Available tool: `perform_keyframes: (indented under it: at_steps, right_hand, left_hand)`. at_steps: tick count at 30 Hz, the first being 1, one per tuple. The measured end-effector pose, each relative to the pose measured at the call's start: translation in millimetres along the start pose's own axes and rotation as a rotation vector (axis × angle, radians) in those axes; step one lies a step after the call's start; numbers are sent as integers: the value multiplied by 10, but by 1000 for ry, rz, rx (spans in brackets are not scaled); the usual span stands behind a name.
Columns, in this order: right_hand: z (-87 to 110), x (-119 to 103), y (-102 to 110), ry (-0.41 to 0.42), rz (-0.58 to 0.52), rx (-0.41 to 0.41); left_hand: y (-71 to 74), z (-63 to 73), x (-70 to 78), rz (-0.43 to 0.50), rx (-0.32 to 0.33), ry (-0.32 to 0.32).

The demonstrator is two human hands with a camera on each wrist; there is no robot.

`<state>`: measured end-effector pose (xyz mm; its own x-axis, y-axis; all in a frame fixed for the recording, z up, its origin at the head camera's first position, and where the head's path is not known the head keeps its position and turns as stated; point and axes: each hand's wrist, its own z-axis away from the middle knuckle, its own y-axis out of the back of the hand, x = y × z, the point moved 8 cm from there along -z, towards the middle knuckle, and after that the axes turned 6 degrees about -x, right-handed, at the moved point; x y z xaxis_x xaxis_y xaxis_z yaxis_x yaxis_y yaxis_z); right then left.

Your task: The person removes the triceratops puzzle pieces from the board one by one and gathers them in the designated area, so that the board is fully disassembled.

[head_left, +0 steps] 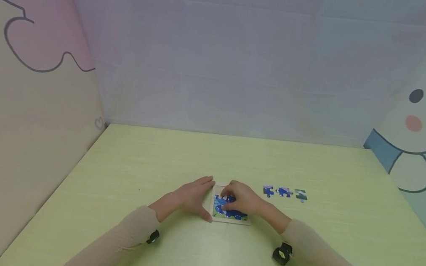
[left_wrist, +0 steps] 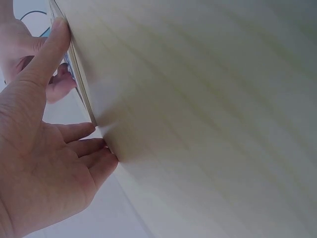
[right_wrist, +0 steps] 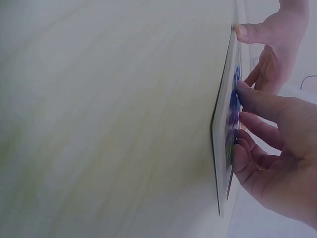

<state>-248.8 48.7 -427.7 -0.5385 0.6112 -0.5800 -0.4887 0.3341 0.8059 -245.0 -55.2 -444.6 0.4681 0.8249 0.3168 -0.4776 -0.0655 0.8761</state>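
A small jigsaw puzzle tray (head_left: 230, 220) with a pale frame lies on the table, holding blue picture pieces (head_left: 234, 214). Bare beige backing shows at its upper left. My left hand (head_left: 194, 195) spans the tray's left side, its thumb at the near corner and its fingertips at the far corner. In the left wrist view those fingers look nearly straight along the frame's edge. Over the tray, my right hand (head_left: 244, 198) has bent fingers, with thumb and fingertips set on a blue puzzle piece (head_left: 226, 199). The right hand covers the tray's right part.
Three loose puzzle pieces lie in a row to the right of the tray: one at the left (head_left: 268, 191), one in the middle (head_left: 284, 192), one at the right (head_left: 301, 195). Walls with cartoon drawings enclose the pale yellow-green table (head_left: 158, 153) on its sides.
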Motion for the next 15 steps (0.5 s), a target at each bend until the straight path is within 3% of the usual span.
perform_keyframes:
  at_steps: [9,15]
  right_hand:
    - [-70,17,-20,-81,-51,-19]
    - [-52,-1,-13,-108,-70,19]
  left_hand:
    - [14,17,19,6,-3,0]
    - [6,13,14,-2,-1,-8]
